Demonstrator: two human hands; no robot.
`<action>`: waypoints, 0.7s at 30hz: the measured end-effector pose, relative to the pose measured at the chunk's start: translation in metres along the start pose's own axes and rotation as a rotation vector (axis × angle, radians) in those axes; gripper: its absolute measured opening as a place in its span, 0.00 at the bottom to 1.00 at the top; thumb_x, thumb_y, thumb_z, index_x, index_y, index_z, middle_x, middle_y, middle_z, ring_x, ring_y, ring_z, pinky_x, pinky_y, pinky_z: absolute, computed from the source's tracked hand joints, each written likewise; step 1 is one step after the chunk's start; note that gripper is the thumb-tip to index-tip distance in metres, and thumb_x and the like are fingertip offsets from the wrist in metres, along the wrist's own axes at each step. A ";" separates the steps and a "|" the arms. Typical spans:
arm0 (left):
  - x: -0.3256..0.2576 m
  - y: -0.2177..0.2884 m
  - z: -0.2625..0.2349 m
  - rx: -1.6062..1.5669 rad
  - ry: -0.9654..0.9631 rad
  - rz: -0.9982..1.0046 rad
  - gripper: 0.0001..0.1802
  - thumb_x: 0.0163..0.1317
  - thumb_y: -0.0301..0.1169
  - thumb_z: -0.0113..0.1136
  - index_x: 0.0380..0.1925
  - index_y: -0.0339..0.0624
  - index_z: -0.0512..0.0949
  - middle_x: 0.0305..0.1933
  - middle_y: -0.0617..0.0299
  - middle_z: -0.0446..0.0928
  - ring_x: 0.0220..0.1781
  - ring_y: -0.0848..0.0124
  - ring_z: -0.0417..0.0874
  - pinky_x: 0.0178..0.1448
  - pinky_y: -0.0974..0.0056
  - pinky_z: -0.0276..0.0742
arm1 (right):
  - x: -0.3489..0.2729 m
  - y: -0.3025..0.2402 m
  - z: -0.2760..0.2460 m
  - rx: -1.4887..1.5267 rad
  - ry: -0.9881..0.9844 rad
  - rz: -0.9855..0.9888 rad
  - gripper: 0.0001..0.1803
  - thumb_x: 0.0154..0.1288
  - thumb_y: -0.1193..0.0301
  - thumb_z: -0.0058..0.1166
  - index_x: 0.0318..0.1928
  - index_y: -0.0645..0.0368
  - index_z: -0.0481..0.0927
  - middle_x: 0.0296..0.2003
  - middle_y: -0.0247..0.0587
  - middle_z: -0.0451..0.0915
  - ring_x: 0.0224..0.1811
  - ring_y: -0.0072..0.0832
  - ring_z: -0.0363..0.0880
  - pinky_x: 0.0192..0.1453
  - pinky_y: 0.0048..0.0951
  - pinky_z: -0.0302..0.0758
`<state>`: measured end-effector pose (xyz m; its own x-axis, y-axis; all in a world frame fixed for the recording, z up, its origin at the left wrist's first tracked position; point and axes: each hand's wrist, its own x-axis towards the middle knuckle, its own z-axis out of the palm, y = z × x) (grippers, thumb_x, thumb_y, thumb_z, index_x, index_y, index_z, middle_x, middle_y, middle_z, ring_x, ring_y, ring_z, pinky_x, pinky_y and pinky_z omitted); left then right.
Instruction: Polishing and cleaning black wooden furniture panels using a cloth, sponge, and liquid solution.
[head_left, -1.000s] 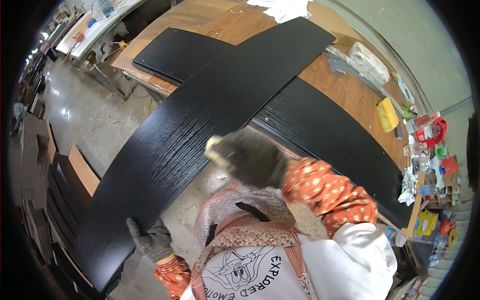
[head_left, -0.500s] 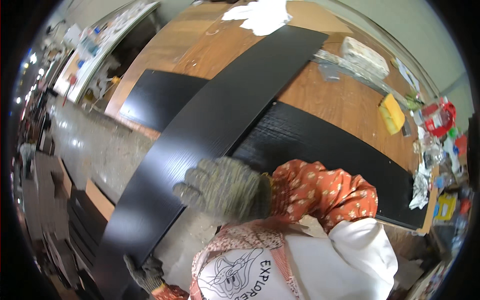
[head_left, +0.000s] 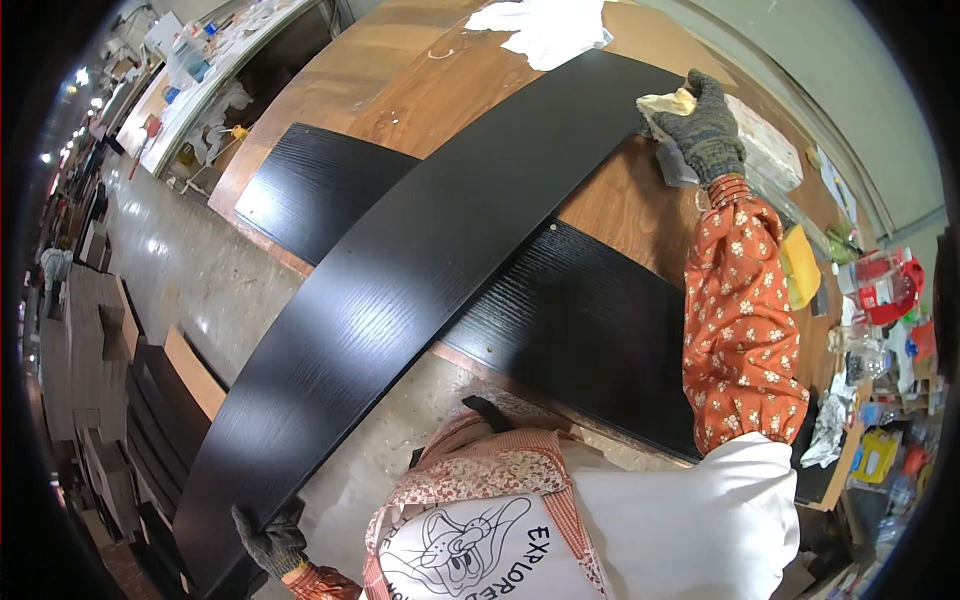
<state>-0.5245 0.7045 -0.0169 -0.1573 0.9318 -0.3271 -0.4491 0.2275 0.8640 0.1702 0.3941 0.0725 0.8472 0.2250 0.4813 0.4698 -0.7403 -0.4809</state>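
Note:
A long black wood-grain board point(head_left: 400, 250) lies slantwise from far right to near left, across another black board point(head_left: 590, 320) on the brown table. My left hand point(head_left: 270, 540), in a dark knitted glove, grips the near end by its right edge, thumb on top and fingers partly hidden beneath. My right hand point(head_left: 708, 130), gloved in grey knit, is at the board's far right corner. Its fingers close on a crumpled cream cloth point(head_left: 660, 106), partly covered by the glove. Orange flowered sleeves cover both my forearms.
Behind my right hand lies a pale wrapped block point(head_left: 765, 145), with a yellow sponge-like piece point(head_left: 800, 268) nearer. White cloth point(head_left: 550, 30) lies at the table's far side. Bottles and a red container point(head_left: 890, 285) crowd the right. Stacked dark boards point(head_left: 155, 430) stand on the left.
My right hand has moved from over the board's middle to its far right corner, where cream cloth now shows in it. My left hand still grips the near end.

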 end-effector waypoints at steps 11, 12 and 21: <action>-0.016 0.002 0.027 -0.213 -0.171 -0.308 0.12 0.61 0.31 0.60 0.42 0.37 0.79 0.49 0.54 0.80 0.47 0.61 0.82 0.52 0.59 0.80 | -0.069 -0.051 0.016 0.648 -0.291 -0.250 0.34 0.55 0.69 0.65 0.60 0.61 0.64 0.46 0.47 0.78 0.44 0.33 0.80 0.48 0.30 0.79; -0.036 -0.001 0.059 -0.296 0.081 -0.188 0.16 0.64 0.40 0.57 0.46 0.42 0.78 0.47 0.52 0.79 0.39 0.59 0.78 0.42 0.61 0.76 | -0.092 -0.082 0.014 0.527 -0.268 -0.329 0.33 0.55 0.70 0.65 0.60 0.60 0.65 0.47 0.48 0.78 0.45 0.34 0.80 0.48 0.30 0.79; -0.015 -0.010 -0.008 1.360 -0.648 0.620 0.13 0.66 0.40 0.51 0.40 0.44 0.75 0.40 0.60 0.80 0.29 0.66 0.76 0.31 0.64 0.74 | -0.334 -0.346 -0.001 0.541 -0.914 -1.088 0.24 0.61 0.58 0.46 0.58 0.48 0.67 0.39 0.50 0.74 0.41 0.45 0.78 0.35 0.46 0.75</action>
<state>-0.5250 0.6858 -0.0234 0.5256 0.8467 0.0831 0.6582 -0.4665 0.5909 -0.2756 0.5739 0.0786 -0.1976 0.9451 0.2603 0.8078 0.3074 -0.5030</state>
